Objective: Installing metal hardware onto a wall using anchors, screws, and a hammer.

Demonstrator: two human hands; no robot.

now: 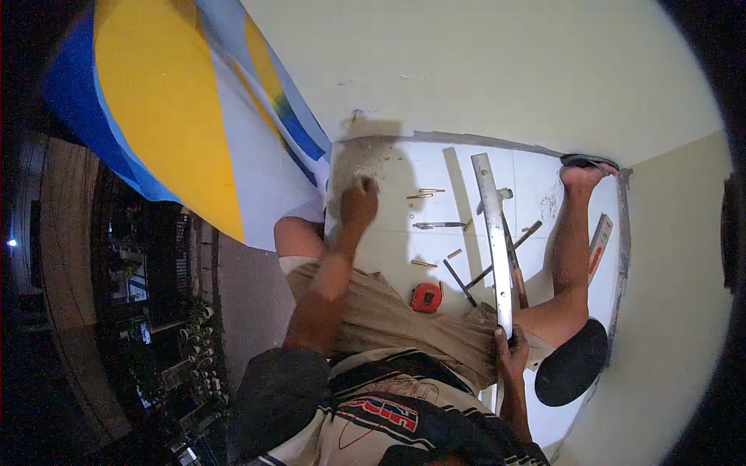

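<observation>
Floor [528,167]: white, tiled, smudged with grey just beyond the left hand [360,203], which is curled low over it; cannot tell whether it pinches anything. Right hand [510,351] wraps round the metal bar [496,241], most of which runs ahead of that hand.

Between the hands, on the floor: red tape measure [427,297], pen [439,225], small brass pieces [423,264].

Pale wall [505,78] ahead of both hands, scuffed, a rough grey strip along its foot. Yellow, blue and white banner [163,101] left of the left hand; dark surroundings farther left.
</observation>
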